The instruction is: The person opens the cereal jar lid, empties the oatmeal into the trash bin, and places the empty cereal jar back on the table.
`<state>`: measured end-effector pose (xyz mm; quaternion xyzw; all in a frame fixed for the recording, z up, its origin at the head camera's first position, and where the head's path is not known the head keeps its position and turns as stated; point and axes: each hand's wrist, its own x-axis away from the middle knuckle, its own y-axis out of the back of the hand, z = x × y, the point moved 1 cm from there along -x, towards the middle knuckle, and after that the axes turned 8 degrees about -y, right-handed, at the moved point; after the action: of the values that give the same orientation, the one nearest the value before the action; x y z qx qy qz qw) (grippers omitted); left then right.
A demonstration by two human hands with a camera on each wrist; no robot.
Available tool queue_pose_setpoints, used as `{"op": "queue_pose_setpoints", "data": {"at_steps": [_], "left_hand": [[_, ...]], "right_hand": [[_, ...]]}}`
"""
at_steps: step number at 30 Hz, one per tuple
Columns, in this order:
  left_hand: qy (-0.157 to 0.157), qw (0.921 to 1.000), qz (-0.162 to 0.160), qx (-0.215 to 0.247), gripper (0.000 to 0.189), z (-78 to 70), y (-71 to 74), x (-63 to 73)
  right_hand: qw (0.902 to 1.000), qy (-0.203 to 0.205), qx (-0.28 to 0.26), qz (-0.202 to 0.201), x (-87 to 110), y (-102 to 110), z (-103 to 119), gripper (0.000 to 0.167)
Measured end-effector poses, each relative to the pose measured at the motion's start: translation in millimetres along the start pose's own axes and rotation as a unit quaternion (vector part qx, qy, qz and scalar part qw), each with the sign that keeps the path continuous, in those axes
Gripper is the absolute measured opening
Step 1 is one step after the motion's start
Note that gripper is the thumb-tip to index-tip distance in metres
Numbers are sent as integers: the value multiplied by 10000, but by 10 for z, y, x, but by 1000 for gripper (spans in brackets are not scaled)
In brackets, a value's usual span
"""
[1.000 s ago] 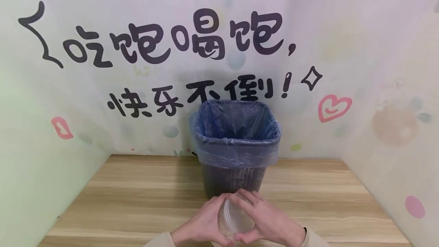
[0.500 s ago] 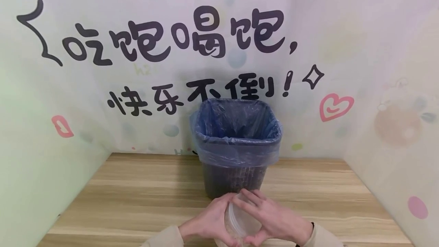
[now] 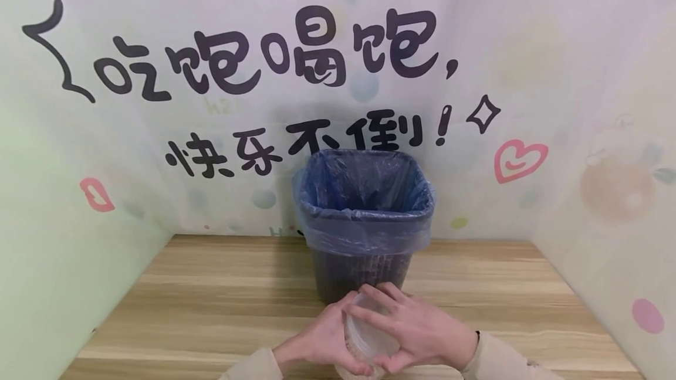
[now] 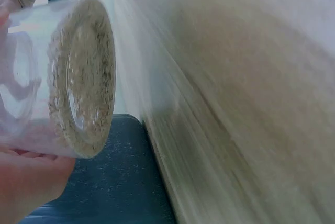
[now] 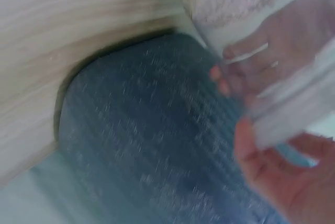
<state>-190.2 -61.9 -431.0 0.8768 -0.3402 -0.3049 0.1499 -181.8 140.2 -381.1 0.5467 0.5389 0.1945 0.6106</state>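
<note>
Beige bits [image 4: 89, 90] line the jar [image 4: 60, 80], lid [image 3: 372, 333] seemingly still on, that we see gripped between left hand [image 3: 326, 333] and right hand [image 3: 430, 330], the latter's fingers now further across the lid, just before the bin [image 3: 354, 271], above the worktop [image 3: 222, 298].

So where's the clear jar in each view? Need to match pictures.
Head: clear jar at the bottom, just right of centre.
Left wrist: clear jar at the left edge, base turned rightward.
Right wrist: clear jar at upper right, cut off by the frame.
Shared landmark: dark bin, centre in head, lower left in left wrist, central in right wrist.
</note>
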Motion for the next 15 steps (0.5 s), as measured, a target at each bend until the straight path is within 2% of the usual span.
{"op": "queue_pose_setpoints", "data": {"at_steps": [2,6,10,15], "left_hand": [[111,9999,-63,-91,97,-11,0,10],[44,9999,-161,-22,95,-35,23,9],[-235,9996,-127,102,96,-47,71,-15],[-390,9991,-70,-117,98,-50,94,-80]], "right_hand": [[9998,-159,17,-89,-19,-30,22,69],[9991,-242,58,-330,-50,-61,68,62],[9989,-4,113,-447,-96,-47,63,61],[9984,303,159,-446,-134,-6,3,61]]}}
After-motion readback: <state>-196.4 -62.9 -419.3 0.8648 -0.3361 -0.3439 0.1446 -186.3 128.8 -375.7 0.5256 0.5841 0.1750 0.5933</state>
